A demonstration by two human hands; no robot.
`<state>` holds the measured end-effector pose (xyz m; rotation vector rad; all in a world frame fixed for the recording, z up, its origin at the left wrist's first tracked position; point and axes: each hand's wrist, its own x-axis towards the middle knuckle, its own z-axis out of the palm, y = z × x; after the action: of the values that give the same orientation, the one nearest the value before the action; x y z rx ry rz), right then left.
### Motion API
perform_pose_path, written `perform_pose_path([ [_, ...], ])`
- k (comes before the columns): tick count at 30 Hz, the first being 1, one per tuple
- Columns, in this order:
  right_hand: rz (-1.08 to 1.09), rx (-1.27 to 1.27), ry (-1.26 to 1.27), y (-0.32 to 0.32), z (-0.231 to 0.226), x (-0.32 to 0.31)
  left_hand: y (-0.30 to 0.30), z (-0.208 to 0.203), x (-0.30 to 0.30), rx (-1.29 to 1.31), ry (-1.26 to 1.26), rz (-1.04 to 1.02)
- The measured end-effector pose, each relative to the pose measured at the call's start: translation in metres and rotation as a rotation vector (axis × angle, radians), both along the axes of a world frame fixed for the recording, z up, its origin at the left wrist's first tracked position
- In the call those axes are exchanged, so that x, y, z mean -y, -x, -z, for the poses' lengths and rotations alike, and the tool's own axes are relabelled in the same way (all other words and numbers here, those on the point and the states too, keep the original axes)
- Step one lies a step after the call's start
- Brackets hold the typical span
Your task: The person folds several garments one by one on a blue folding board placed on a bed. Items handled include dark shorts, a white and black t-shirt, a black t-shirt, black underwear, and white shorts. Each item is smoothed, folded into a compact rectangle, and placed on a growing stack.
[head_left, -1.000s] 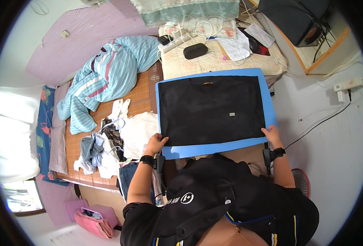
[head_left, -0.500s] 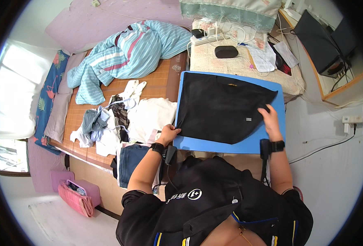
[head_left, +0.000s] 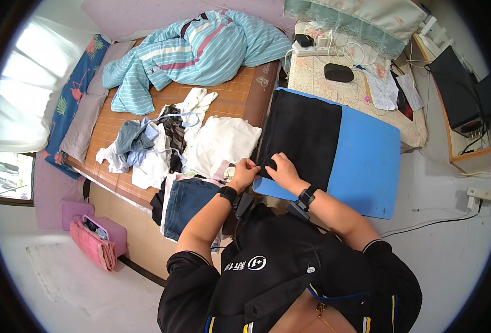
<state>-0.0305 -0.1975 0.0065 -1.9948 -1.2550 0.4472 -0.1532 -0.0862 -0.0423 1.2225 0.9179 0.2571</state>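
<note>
A black garment (head_left: pixel 306 133) lies doubled over on the left part of a blue board (head_left: pixel 367 161), its fold running down the middle of the board. At its near left corner my left hand (head_left: pixel 244 175) is closed, thumb and fingertips pinching the cloth. Just to the right, my right hand (head_left: pixel 284 173) has its fingers bent onto the same corner and grips the cloth there. The two hands are close together but apart. A dark band with a small device sits on each wrist.
Left of the board, a bed with a bamboo mat (head_left: pixel 234 100) holds a white garment (head_left: pixel 223 139), a heap of mixed clothes (head_left: pixel 140 144) and folded dark blue jeans (head_left: pixel 192 205). A striped quilt (head_left: pixel 201 50) lies farther back. A black oval device (head_left: pixel 338 72) and cables sit on the cloth-covered surface beyond.
My right hand has swung left from the garment's right side to its near left corner, folding the cloth over. The board's right part is now uncovered. The view has shifted slightly.
</note>
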Motion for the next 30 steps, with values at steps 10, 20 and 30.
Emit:
perform_pose_path([
  [10,-0.372,-0.26,-0.005,-0.001,-0.007,0.01,0.01,-0.022,-0.013,0.045,0.342,0.067],
  [20,-0.232,0.134,0.182,-0.063,-0.025,0.129,0.001,-0.019,-0.013,-0.068,0.184,0.208],
  [30,-0.299,0.155,0.306,-0.067,-0.005,0.14,-0.012,-0.032,-0.019,-0.136,-0.052,0.09],
])
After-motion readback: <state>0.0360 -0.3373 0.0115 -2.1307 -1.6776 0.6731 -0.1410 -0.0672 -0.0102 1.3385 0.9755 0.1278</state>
